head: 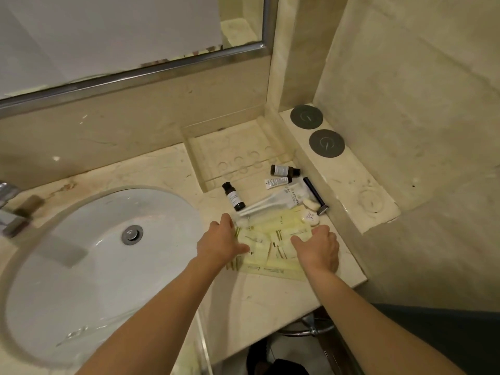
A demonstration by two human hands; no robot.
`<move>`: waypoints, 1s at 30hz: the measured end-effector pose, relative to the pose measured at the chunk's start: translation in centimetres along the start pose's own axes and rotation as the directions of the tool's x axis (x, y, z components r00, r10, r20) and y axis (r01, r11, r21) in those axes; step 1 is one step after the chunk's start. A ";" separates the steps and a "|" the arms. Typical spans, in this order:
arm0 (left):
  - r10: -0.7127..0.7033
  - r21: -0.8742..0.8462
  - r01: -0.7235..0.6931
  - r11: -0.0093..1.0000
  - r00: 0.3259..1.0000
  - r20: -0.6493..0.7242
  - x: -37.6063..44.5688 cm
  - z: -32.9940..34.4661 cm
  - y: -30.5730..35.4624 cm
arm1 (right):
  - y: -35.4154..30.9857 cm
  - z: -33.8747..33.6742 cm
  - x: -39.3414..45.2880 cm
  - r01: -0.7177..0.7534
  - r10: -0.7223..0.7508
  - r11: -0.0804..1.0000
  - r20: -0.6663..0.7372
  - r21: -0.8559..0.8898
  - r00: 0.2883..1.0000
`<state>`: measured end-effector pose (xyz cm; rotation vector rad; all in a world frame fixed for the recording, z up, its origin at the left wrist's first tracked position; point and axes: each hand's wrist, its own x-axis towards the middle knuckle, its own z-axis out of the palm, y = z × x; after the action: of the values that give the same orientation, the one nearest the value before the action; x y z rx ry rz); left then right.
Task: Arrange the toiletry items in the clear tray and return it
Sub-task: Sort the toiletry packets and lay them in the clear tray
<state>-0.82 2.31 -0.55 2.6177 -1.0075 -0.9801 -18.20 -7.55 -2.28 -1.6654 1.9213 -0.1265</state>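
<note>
A clear tray with round recesses stands empty at the back of the marble counter, against the wall. In front of it lie two dark bottles, a small white tube, a wrapped white packet, a blue razor and a round soap. Nearer me is a pile of pale yellow sachets. My left hand rests on the pile's left side with fingers stretched. My right hand lies on its right side with fingers curled at the sachets' edge.
A white oval sink with a metal drain fills the left; a tap sticks in at the far left. A raised ledge on the right carries two grey round coasters. A mirror hangs above. The counter edge is close on the right.
</note>
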 end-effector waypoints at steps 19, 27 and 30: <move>0.041 -0.657 -0.094 0.748 0.995 -0.095 -5.7 -4.7 -6.2 | -6.4 -0.8 -9.3 0.120 -0.284 0.760 0.160 0.639 0.945; -0.052 -0.926 0.056 0.373 0.998 0.040 -11.2 -6.9 -13.4 | -9.8 2.6 -18.8 -0.425 -0.290 0.416 0.560 0.804 0.776; 0.033 -0.927 0.097 0.361 0.993 0.116 -13.4 -7.5 -15.8 | -10.2 4.4 -22.4 -0.430 -0.380 0.453 0.605 0.781 0.700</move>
<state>4.94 22.44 6.33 1.5735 -0.1915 -1.2205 -6.09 12.44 6.69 -0.6956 0.8905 -0.3526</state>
